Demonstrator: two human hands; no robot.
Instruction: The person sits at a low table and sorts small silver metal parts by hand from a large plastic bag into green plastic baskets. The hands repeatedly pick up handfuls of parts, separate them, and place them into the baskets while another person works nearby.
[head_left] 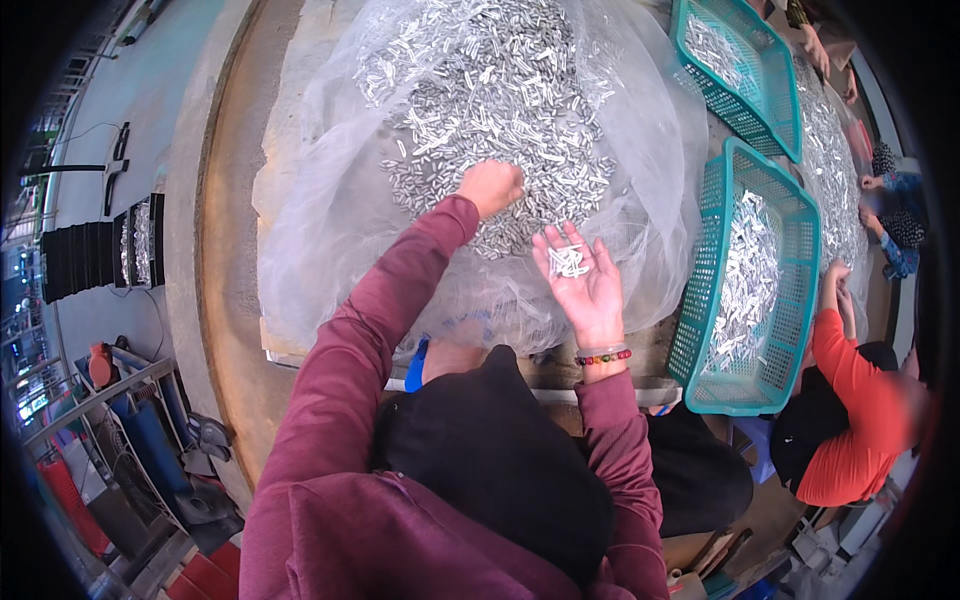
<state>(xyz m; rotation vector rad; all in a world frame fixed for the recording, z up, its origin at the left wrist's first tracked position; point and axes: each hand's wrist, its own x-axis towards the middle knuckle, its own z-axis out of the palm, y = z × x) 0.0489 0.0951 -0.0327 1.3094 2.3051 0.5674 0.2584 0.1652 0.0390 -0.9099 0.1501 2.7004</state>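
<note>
A wide heap of small, silvery, elongated metal pieces (500, 120) lies on a sheet of clear plastic (350, 200) in front of me. At the heap's near part is my left hand (492, 188), its fingers curled closed; whatever they may hold is hidden. To its right and closer to me, my right hand (587, 290) is turned palm up with its fingers loosely extended. Several of the metal pieces rest in that palm, beside the base of the fingers. A beaded bracelet (603, 357) circles the right wrist.
On the right stands a green plastic basket (810, 260) partly filled with silvery pieces, with a second green basket (740, 120) beyond it. A person in an orange top (860, 420) works at far right beside another heap. A raised ledge (215, 230) runs along the left.
</note>
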